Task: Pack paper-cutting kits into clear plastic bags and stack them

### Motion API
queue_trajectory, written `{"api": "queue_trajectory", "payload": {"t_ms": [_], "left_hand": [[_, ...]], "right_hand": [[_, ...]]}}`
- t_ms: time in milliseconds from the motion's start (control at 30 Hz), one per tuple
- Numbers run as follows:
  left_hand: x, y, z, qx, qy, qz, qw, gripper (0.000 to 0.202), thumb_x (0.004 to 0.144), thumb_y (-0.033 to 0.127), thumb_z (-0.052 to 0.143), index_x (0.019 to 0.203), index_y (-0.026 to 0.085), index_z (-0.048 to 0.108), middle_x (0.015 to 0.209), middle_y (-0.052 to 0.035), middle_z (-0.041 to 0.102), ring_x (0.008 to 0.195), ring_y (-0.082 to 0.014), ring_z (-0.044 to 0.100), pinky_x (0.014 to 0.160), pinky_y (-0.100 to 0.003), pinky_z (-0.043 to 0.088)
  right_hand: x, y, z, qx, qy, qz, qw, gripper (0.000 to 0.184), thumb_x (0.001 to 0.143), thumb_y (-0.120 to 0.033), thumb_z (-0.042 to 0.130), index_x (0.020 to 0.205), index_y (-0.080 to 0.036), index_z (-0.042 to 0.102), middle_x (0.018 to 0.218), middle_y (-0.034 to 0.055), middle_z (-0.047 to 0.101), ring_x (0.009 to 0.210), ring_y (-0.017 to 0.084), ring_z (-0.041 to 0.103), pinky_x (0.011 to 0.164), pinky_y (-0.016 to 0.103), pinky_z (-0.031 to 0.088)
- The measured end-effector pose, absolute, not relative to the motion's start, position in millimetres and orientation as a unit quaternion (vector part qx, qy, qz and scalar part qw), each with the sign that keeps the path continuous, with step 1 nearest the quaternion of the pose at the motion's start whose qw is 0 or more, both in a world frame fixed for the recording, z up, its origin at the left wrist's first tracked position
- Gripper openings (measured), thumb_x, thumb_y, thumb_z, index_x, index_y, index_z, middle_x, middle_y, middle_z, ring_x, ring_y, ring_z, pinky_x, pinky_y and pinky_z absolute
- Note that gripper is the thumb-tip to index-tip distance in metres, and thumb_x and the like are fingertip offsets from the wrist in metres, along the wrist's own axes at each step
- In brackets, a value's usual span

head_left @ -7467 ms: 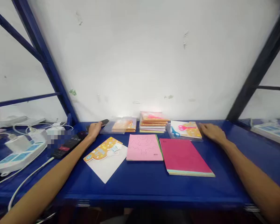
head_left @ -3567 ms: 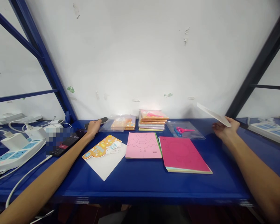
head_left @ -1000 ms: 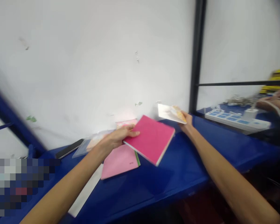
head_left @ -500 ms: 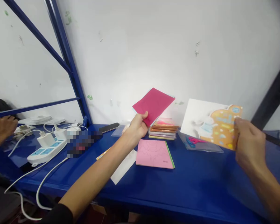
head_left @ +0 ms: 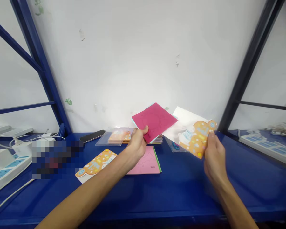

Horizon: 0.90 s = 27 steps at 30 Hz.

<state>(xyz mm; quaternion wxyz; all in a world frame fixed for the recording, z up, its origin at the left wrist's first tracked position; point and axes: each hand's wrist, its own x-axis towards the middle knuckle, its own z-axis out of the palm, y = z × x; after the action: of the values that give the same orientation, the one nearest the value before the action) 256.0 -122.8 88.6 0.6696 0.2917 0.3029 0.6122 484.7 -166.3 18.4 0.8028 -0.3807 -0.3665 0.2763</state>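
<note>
My left hand (head_left: pixel 138 141) pinches dark pink paper sheets (head_left: pixel 154 120) by their lower corner, with a light blue edge showing behind. A faint line drawing marks the top sheet. My right hand (head_left: pixel 214 152) grips an orange and white printed card (head_left: pixel 198 135) at its right side. The card's left part lies partly behind the pink sheets. Below my left hand, a light pink sheet (head_left: pixel 146 162) with a line drawing and a green edge rests on the blue table (head_left: pixel 181 190). A second orange printed card (head_left: pixel 98 162) lies left of my left forearm, which covers part of it.
Behind my left hand lie a clear plastic sleeve (head_left: pixel 109 136) and a stack of paper packs, partly hidden. Blue scissors (head_left: pixel 175 145) lie in a clear bag under the held card. A phone (head_left: pixel 92 136), a power strip (head_left: pixel 10 167) and white cables are on the left.
My right hand has brought the printed card left, so it now overlaps the pink sheets. The view has turned right, and the orange card on the table is more exposed.
</note>
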Motion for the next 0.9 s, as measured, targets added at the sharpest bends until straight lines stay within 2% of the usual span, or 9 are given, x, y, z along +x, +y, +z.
{"api": "queue_trajectory", "payload": {"t_ms": [133,300,400,533,600,733,900], "left_hand": [[258.4,-120.1,81.1,0.278,0.333,0.631,0.643,0.019,0.089,0.006,0.066,0.103,0.018,0.061,0.108,-0.0091,0.075,0.091,-0.0189,0.073,0.085,-0.033,0.060],[254.4,-115.6,73.4,0.281,0.346,0.642,0.623,0.018,0.086,0.006,0.069,0.093,0.019,0.059,0.097,-0.0045,0.075,0.081,-0.0158,0.071,0.078,-0.030,0.058],[253.0,-114.6,72.0,0.287,0.352,0.648,0.612,0.019,0.086,0.008,0.071,0.090,0.020,0.058,0.091,-0.0020,0.074,0.075,-0.0145,0.069,0.073,-0.029,0.056],[254.5,-116.9,69.0,0.315,0.325,0.648,0.613,0.024,0.081,0.010,0.076,0.086,0.020,0.055,0.090,-0.0018,0.074,0.078,-0.0153,0.070,0.075,-0.030,0.056],[256.3,-119.7,66.5,0.332,0.307,0.647,0.614,0.026,0.078,0.012,0.079,0.088,0.020,0.057,0.095,-0.0025,0.075,0.079,-0.0149,0.070,0.075,-0.029,0.056],[261.1,-127.7,62.2,0.360,0.290,0.630,0.624,0.033,0.074,0.017,0.084,0.097,0.020,0.061,0.105,-0.0044,0.076,0.084,-0.0154,0.071,0.072,-0.027,0.057],[267.0,-139.7,60.2,0.378,0.262,0.626,0.630,0.037,0.073,0.023,0.087,0.099,0.020,0.060,0.108,-0.0048,0.076,0.092,-0.0162,0.072,0.081,-0.028,0.058]], "right_hand": [[468.4,-169.2,21.2,-0.399,-0.392,0.191,0.807,0.033,0.091,-0.060,0.065,0.102,-0.029,0.072,0.088,0.0019,0.074,0.074,0.019,0.072,0.056,0.025,0.057],[445.0,-176.0,25.7,-0.457,-0.455,0.219,0.732,0.036,0.093,-0.062,0.061,0.095,-0.027,0.069,0.077,0.0026,0.072,0.061,0.018,0.068,0.042,0.023,0.051],[437.6,-178.5,28.3,-0.469,-0.467,0.242,0.710,0.038,0.089,-0.064,0.065,0.101,-0.028,0.067,0.080,0.0031,0.073,0.061,0.019,0.069,0.037,0.023,0.050],[431.6,-181.7,32.7,-0.460,-0.471,0.273,0.702,0.053,0.087,-0.065,0.066,0.125,-0.028,0.063,0.103,0.0057,0.076,0.076,0.021,0.073,0.039,0.022,0.050],[428.0,-183.1,34.4,-0.463,-0.473,0.286,0.693,0.060,0.088,-0.066,0.065,0.134,-0.027,0.059,0.107,0.0065,0.075,0.079,0.022,0.073,0.041,0.022,0.051],[418.8,-183.8,34.6,-0.463,-0.448,0.310,0.699,0.062,0.086,-0.066,0.068,0.132,-0.025,0.059,0.102,0.0057,0.075,0.078,0.022,0.071,0.041,0.022,0.049],[410.9,-182.4,29.4,-0.436,-0.374,0.361,0.735,0.055,0.086,-0.062,0.070,0.124,-0.024,0.060,0.101,0.0045,0.076,0.071,0.018,0.069,0.041,0.020,0.045]]}}
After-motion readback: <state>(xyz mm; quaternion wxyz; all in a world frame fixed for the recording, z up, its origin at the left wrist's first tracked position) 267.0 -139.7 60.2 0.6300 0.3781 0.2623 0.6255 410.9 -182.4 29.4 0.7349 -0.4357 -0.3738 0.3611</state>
